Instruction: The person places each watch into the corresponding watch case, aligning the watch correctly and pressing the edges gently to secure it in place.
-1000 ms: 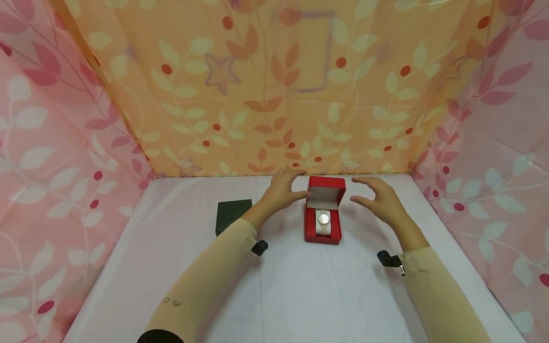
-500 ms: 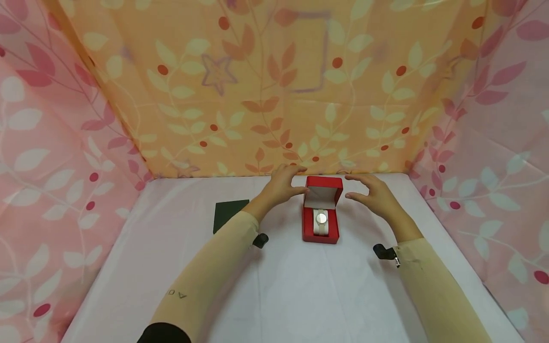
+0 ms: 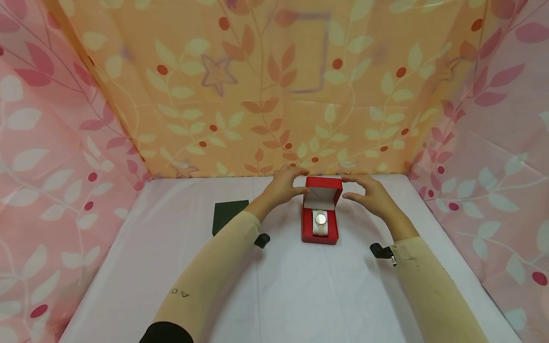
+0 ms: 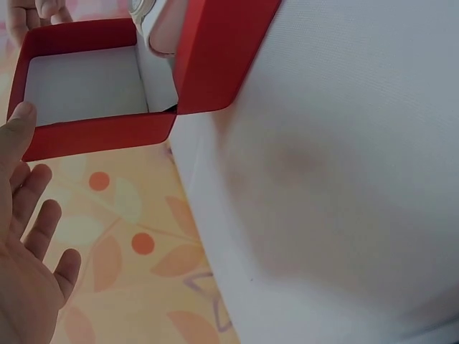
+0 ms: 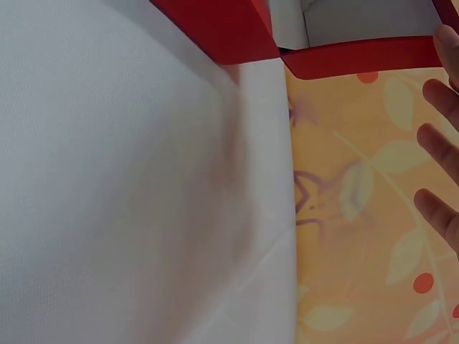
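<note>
A red watch box [image 3: 319, 240] stands on the white cloth with its lid [image 3: 324, 182] raised. Inside, a pale-strapped watch [image 3: 320, 219] with a round face sits around a white cushion. My left hand [image 3: 280, 188] is at the lid's left side; in the left wrist view its thumb [image 4: 25, 118] meets the lid's rim while the other fingers are spread. To the right of the lid is my right hand [image 3: 371, 195], fingers extended; the right wrist view shows a fingertip [image 5: 446, 37] at the lid's edge. Whether either hand bears on the lid is unclear.
A dark green square box [image 3: 227, 214] lies left of the red box, partly hidden by the left forearm. An orange leaf-patterned curtain [image 3: 266, 57] closes off the back, and pink ones [image 3: 47, 190] hang at both sides.
My right hand has moved left, up to the lid's right side. The left hand stays almost in place at the lid. The view has shifted slightly.
</note>
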The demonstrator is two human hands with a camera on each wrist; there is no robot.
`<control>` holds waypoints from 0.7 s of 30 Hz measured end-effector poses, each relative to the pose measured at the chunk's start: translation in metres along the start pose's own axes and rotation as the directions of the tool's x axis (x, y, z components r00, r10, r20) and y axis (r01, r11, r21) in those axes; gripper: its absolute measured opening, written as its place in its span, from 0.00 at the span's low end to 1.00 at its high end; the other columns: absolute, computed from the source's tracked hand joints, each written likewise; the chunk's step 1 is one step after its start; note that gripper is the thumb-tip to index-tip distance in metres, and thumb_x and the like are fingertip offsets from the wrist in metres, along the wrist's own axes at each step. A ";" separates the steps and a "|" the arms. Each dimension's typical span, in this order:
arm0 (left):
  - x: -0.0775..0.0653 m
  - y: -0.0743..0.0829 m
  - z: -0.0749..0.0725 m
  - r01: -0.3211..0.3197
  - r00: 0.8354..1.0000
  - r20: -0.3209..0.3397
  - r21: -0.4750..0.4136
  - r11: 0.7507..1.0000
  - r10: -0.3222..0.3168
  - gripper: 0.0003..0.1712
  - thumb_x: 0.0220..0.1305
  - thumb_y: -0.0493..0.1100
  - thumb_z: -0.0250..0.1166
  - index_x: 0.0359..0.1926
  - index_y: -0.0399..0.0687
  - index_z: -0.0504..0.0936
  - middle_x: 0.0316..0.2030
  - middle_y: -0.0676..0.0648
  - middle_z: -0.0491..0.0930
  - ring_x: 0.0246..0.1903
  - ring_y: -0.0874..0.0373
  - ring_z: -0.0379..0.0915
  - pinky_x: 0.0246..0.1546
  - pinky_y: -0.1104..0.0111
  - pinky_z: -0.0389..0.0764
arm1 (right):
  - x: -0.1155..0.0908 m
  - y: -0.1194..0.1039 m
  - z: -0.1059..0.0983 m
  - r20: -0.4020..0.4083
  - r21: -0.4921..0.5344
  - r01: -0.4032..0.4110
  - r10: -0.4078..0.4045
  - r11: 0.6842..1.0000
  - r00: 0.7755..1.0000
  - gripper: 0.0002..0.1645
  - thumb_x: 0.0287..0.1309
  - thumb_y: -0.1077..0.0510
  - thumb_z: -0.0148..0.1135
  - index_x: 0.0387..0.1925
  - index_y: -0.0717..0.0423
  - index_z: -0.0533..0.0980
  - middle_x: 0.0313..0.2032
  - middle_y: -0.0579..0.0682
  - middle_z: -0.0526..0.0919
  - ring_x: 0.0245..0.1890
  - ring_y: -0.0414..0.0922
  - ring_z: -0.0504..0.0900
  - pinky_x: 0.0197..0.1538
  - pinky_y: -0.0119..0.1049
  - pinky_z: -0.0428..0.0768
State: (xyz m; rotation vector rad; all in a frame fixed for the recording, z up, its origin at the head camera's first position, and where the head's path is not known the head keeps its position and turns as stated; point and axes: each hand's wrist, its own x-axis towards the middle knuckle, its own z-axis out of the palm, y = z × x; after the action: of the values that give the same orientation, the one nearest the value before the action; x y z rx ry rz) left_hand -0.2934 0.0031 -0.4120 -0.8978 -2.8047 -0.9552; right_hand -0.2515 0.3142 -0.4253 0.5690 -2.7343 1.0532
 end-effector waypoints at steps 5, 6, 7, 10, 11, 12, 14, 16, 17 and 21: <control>0.000 0.000 0.002 -0.011 1.000 -0.003 -0.007 1.000 0.011 0.31 0.63 0.53 0.74 0.65 0.53 0.79 0.58 0.55 0.81 0.63 0.56 0.66 0.66 0.55 0.61 | 0.000 0.000 0.001 -0.006 -0.014 0.003 -0.003 1.000 1.000 0.33 0.56 0.52 0.77 0.64 0.44 0.78 0.67 0.49 0.78 0.69 0.54 0.71 0.70 0.63 0.66; 0.000 0.001 0.002 -0.013 1.000 -0.005 -0.007 1.000 0.013 0.30 0.63 0.53 0.74 0.65 0.54 0.79 0.58 0.55 0.82 0.63 0.56 0.66 0.66 0.55 0.61 | 0.000 0.000 0.001 -0.007 -0.017 0.004 -0.004 1.000 1.000 0.33 0.57 0.52 0.77 0.64 0.45 0.79 0.66 0.50 0.78 0.69 0.55 0.71 0.70 0.63 0.66; 0.000 0.001 0.002 -0.012 1.000 -0.005 -0.007 1.000 0.012 0.30 0.63 0.53 0.74 0.64 0.54 0.80 0.57 0.55 0.82 0.63 0.56 0.66 0.66 0.55 0.61 | 0.000 0.000 0.001 -0.009 -0.019 0.004 -0.005 1.000 1.000 0.33 0.57 0.51 0.77 0.64 0.45 0.79 0.66 0.50 0.78 0.69 0.55 0.71 0.70 0.63 0.66; 0.000 0.002 0.003 -0.017 1.000 -0.007 -0.013 1.000 0.017 0.29 0.63 0.53 0.74 0.64 0.54 0.80 0.56 0.56 0.82 0.64 0.56 0.65 0.67 0.54 0.60 | 0.001 0.000 0.002 -0.012 -0.018 0.016 -0.016 1.000 1.000 0.33 0.57 0.52 0.76 0.65 0.45 0.78 0.66 0.48 0.78 0.70 0.53 0.71 0.70 0.62 0.66; 0.000 0.002 0.003 -0.018 1.000 -0.007 -0.017 1.000 0.018 0.29 0.63 0.53 0.74 0.64 0.54 0.80 0.56 0.56 0.83 0.64 0.56 0.65 0.67 0.54 0.60 | 0.001 0.000 0.002 -0.015 -0.017 0.022 -0.022 1.000 1.000 0.33 0.58 0.53 0.76 0.65 0.45 0.78 0.67 0.46 0.78 0.71 0.53 0.70 0.71 0.62 0.65; 0.000 0.002 0.003 -0.019 1.000 -0.007 -0.022 1.000 0.019 0.29 0.63 0.53 0.74 0.63 0.54 0.81 0.56 0.56 0.83 0.63 0.56 0.65 0.67 0.54 0.60 | 0.002 0.000 0.002 -0.016 -0.016 0.029 -0.029 0.999 0.999 0.33 0.58 0.53 0.76 0.65 0.46 0.78 0.67 0.45 0.78 0.71 0.52 0.70 0.71 0.61 0.65; 0.000 0.002 0.003 -0.014 1.000 -0.006 -0.038 0.999 0.014 0.28 0.64 0.53 0.74 0.63 0.54 0.81 0.55 0.55 0.83 0.63 0.57 0.66 0.67 0.54 0.60 | 0.003 -0.001 0.003 -0.016 -0.015 0.042 -0.042 0.999 0.999 0.34 0.58 0.54 0.75 0.66 0.47 0.77 0.67 0.43 0.77 0.72 0.51 0.69 0.72 0.60 0.65; -0.001 0.001 0.004 -0.007 1.000 -0.006 -0.055 0.998 0.007 0.28 0.64 0.53 0.74 0.63 0.55 0.81 0.55 0.55 0.83 0.62 0.57 0.66 0.68 0.54 0.60 | 0.003 -0.001 0.003 -0.014 -0.015 0.047 -0.047 0.999 0.999 0.34 0.59 0.55 0.75 0.67 0.49 0.77 0.68 0.44 0.77 0.72 0.51 0.69 0.72 0.60 0.65; -0.001 0.001 0.004 -0.005 1.000 -0.007 -0.064 0.998 0.004 0.28 0.64 0.53 0.74 0.63 0.55 0.82 0.54 0.55 0.84 0.62 0.58 0.66 0.68 0.54 0.59 | 0.004 -0.001 0.004 -0.013 -0.017 0.047 -0.047 0.999 0.999 0.34 0.59 0.55 0.75 0.67 0.49 0.77 0.68 0.45 0.77 0.72 0.52 0.69 0.72 0.61 0.65; -0.002 0.000 0.005 -0.006 1.000 -0.015 -0.077 0.997 0.005 0.27 0.64 0.52 0.74 0.63 0.55 0.83 0.53 0.56 0.85 0.59 0.58 0.67 0.68 0.53 0.59 | 0.003 -0.001 0.005 -0.015 -0.007 0.031 -0.031 1.000 0.999 0.34 0.59 0.55 0.75 0.67 0.50 0.77 0.68 0.46 0.77 0.72 0.54 0.69 0.71 0.61 0.66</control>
State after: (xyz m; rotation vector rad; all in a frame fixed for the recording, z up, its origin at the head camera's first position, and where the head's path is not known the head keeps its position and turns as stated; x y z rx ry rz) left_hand -0.2909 0.0053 -0.4165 -0.9024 -2.7690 -1.0718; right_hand -0.2540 0.3097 -0.4275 0.5979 -2.7064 1.0365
